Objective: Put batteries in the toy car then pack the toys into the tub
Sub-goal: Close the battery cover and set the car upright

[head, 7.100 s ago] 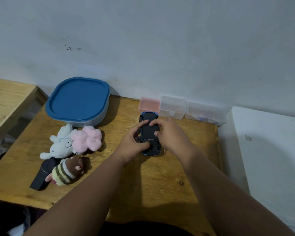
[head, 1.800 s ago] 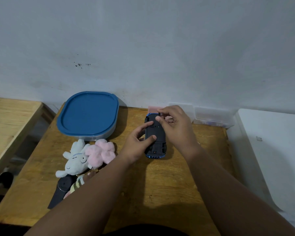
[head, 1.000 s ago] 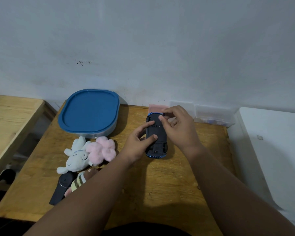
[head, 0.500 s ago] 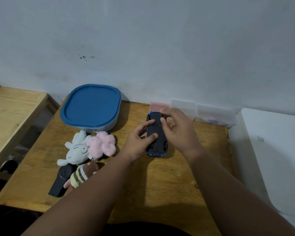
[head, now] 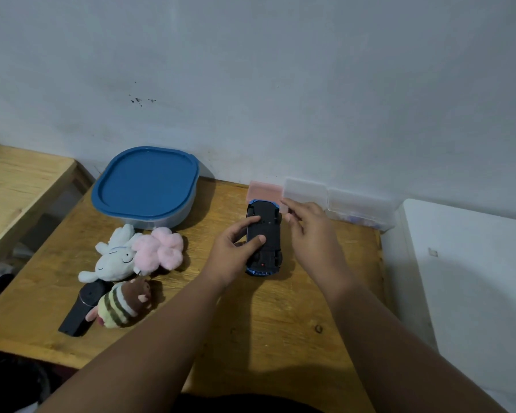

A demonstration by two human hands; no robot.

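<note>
Lying underside up on the wooden table (head: 280, 323), the toy car (head: 264, 238) is pinned by the left hand (head: 236, 248), thumb and forefinger pressed on its chassis. Right hand (head: 310, 231) hovers just beside it, fingers loosely spread, holding nothing. Lidded blue tub (head: 146, 186) stands well left.

we cannot see the toy car's (head: 264, 236) top, since it lies underside up, and the left hand (head: 236, 248) covers part of it. the right hand (head: 309, 231) is blurred. the tub's (head: 149, 186) lid hides its inside. the striped plush (head: 121, 304) covers the black remote's (head: 82, 308) near side.
</note>
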